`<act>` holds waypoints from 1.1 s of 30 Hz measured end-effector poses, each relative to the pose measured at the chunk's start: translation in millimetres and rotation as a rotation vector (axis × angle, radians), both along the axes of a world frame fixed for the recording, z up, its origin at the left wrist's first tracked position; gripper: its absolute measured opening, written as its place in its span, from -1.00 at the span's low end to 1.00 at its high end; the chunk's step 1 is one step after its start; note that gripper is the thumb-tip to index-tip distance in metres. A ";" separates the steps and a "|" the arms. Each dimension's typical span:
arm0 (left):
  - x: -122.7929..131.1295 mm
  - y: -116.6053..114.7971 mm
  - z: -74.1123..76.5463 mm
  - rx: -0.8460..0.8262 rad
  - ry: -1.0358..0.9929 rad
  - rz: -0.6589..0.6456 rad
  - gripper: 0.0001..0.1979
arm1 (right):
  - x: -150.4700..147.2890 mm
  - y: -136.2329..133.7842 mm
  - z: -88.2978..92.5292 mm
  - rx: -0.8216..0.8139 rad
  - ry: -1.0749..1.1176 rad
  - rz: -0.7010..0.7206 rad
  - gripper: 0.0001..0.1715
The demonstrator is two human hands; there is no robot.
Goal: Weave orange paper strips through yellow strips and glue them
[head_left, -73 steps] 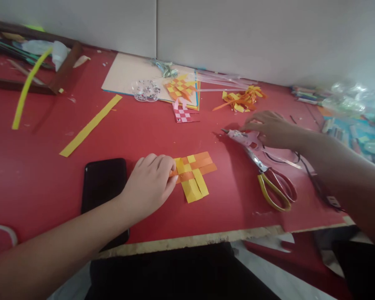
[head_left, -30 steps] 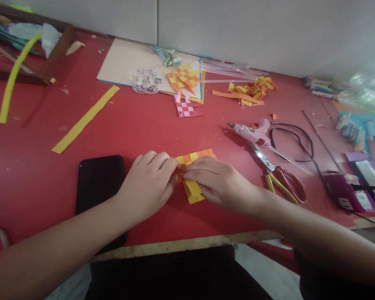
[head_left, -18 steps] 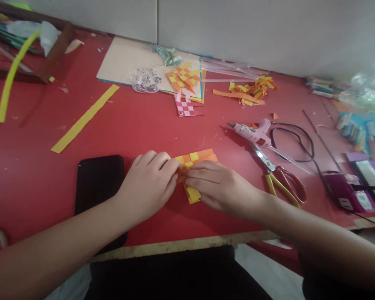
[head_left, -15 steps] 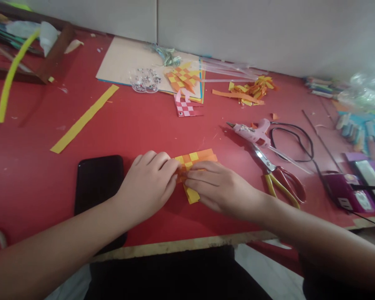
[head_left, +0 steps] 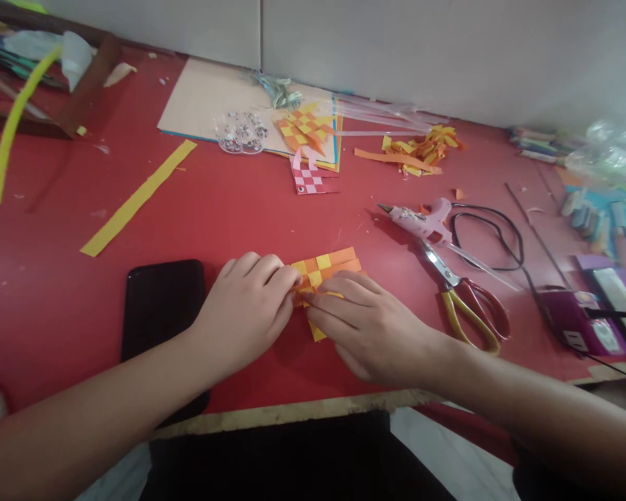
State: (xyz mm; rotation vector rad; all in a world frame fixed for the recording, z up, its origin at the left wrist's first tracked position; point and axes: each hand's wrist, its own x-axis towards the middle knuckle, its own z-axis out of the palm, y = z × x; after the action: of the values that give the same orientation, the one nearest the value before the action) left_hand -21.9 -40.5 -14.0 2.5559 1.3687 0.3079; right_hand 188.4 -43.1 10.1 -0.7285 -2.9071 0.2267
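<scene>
A small woven piece of orange and yellow paper strips (head_left: 316,273) lies flat on the red table near its front edge. My left hand (head_left: 253,299) pinches the piece's left side, with its fingers curled and the thumb partly hidden. From the right, my right hand (head_left: 362,320) presses its fingertips on the lower middle of the weave and covers part of it. Orange strip ends stick out at the upper right, and yellow ends point down toward me. A black phone (head_left: 161,306) lies beside my left hand, partly under that forearm.
A pink glue gun (head_left: 422,221) and scissors with red and yellow handles (head_left: 472,309) lie to the right. One yellow paper strip (head_left: 138,198) is at the left. Behind are a checkered pink paper fish (head_left: 307,177), an orange woven fish (head_left: 302,129) and paper scraps (head_left: 422,149).
My right hand's fingers have shifted slightly down and right, showing more of the weave's middle. My left hand holds nearly the same place.
</scene>
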 end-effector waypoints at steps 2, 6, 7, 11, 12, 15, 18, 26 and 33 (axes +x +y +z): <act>-0.2 -0.1 -0.3 0.001 -0.001 -0.004 -0.82 | -1.0 -1.5 -1.1 0.014 0.015 -0.012 -0.65; -0.5 -0.6 -1.5 0.030 -0.004 -0.004 -0.79 | -1.3 -3.0 -5.4 0.036 0.082 -0.030 -0.62; -0.6 -0.8 -1.8 0.038 -0.004 -0.004 -0.77 | -0.7 -3.0 -6.5 0.028 0.106 -0.038 -0.62; -0.7 -1.6 -2.6 0.052 0.011 -0.012 -0.71 | 4.9 -2.1 -11.6 -0.060 0.235 -0.094 -0.60; -0.5 -1.9 -2.7 0.059 0.013 -0.016 -0.71 | 7.1 -2.3 -13.1 -0.092 0.277 -0.109 -0.60; 0.4 -3.4 -3.6 0.105 0.000 -0.012 -0.70 | 13.0 -5.3 -17.5 -0.143 0.378 -0.169 -0.60; 1.7 -5.4 -5.2 0.177 -0.031 -0.003 -0.70 | 15.5 -10.9 -20.8 -0.104 0.372 -0.181 -0.57; 1.1 -4.8 -9.9 0.200 -0.076 -0.157 -0.65 | 13.7 -14.0 -25.4 -0.076 0.353 -0.112 -0.63; 1.0 -4.9 -10.4 0.195 -0.056 -0.152 -0.65 | 12.2 -14.1 -25.1 -0.045 0.277 -0.084 -0.59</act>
State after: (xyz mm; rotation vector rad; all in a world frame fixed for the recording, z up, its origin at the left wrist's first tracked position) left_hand -20.9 -45.5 -24.3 2.7663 1.1680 0.5038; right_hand 200.5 -57.3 -15.0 -0.7571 -2.6118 0.3550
